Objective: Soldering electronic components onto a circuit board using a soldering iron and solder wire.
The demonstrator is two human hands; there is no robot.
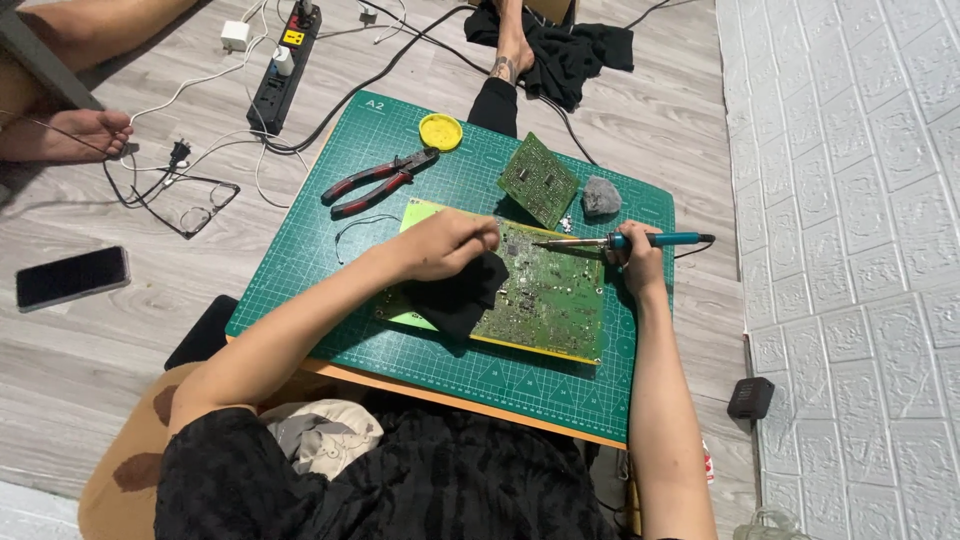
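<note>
My right hand (640, 262) grips the soldering iron (620, 241) tight; left hand (445, 243) clamps black cloth (462, 295) on the circuit board (545, 295). I keep the tip steady.

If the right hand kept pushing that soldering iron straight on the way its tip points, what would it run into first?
The right hand aims the soldering iron leftward across the large circuit board. First in line looks to be the left hand holding a black cloth, though depth is uncertain.

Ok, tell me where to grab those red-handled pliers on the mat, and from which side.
Take the pliers by the two red handles, coming from the lower left. The handles splay that way with bare cutting mat around them; the metal nose points toward the yellow lid.
</note>
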